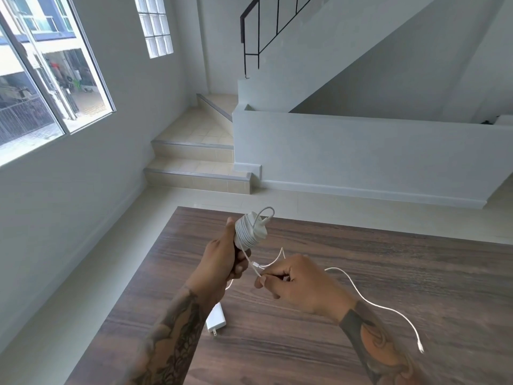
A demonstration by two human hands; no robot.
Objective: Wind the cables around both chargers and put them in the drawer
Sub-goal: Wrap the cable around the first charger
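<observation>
Left hand (222,262) gripping wound charger (249,232); right hand (299,282) pinching cable (256,266) end; second charger (216,319) lying on table (361,273).

A white charger (249,232) is held up above the far left of the worktop, its white cable (244,232) coiled tightly round its body, the last stretch trailing down and right with the plug end near (256,265). A second white charger (216,319) lies flat near the left edge, prongs toward the near side; its loose cable (369,301) snakes right across the wood, its connector at the near right
</observation>
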